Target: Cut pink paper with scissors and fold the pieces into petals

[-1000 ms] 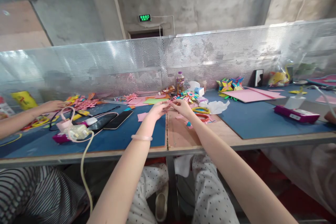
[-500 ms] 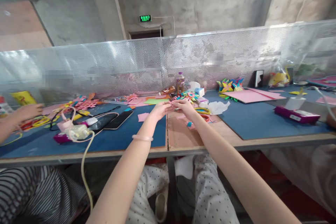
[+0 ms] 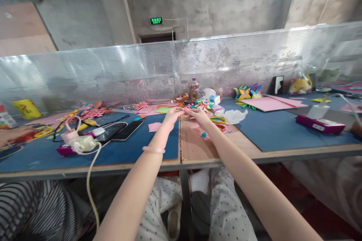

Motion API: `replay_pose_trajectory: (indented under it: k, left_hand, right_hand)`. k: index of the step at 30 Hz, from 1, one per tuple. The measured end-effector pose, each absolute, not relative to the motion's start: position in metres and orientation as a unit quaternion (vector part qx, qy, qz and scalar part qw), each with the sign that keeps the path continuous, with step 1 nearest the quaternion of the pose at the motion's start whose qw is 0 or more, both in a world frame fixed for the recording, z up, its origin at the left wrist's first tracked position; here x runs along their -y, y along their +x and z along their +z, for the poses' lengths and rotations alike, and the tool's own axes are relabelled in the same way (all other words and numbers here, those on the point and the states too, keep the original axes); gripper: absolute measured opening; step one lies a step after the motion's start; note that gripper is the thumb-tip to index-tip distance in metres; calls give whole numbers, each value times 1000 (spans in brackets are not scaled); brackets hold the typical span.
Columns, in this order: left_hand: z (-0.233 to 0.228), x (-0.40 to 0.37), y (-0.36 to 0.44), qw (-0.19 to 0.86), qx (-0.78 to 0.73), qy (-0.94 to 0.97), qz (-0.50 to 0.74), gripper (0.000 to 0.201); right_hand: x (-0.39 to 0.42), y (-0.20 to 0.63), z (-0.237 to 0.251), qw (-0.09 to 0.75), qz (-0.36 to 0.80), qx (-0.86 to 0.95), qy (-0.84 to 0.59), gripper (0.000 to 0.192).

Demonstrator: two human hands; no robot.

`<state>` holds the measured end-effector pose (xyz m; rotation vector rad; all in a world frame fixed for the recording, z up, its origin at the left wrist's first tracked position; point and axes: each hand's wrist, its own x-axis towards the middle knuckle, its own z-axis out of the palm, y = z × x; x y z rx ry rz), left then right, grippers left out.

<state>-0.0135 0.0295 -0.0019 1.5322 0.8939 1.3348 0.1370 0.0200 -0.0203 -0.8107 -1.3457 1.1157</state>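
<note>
Left hand (image 3: 172, 116) and right hand (image 3: 199, 116) raised together over the table (image 3: 195, 148), fingertips pinching a small pink paper piece (image 3: 187, 108), possibly folded; too small to tell. Pale bangle (image 3: 153, 150) on the left wrist. Just behind: multicoloured paper flower (image 3: 204, 102), plastic bottle (image 3: 194, 89). At left on the blue mat (image 3: 124, 148): two dark phones (image 3: 120, 130), white charger with cable (image 3: 83, 144). At right: pink sheet (image 3: 270, 102), magenta box (image 3: 319, 124). Perforated metal screen (image 3: 113, 67) along the back.

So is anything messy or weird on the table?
Yes. A crumpled white paper lies by the right hand, small paper scraps are scattered near it, and a cream cable droops off the table's front edge. Nothing looks broken.
</note>
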Motion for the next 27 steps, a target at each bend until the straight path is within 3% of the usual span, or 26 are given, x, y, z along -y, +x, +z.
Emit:
replay_pose_trajectory:
  k: [6,16,27]
  left_hand:
    - [1,-26,-13,449,-371,615,532,22]
    - [4,-22,-9,543,-304,599,504,20]
    - [5,-18,-10,534,-321,594,509,21]
  right_hand:
    - [-24,138,-24,566,454,587,-359,44]
    - [-20,136,-21,577,428,604,-346,40]
    - [-19,136,-19,577,344,645,-365,37]
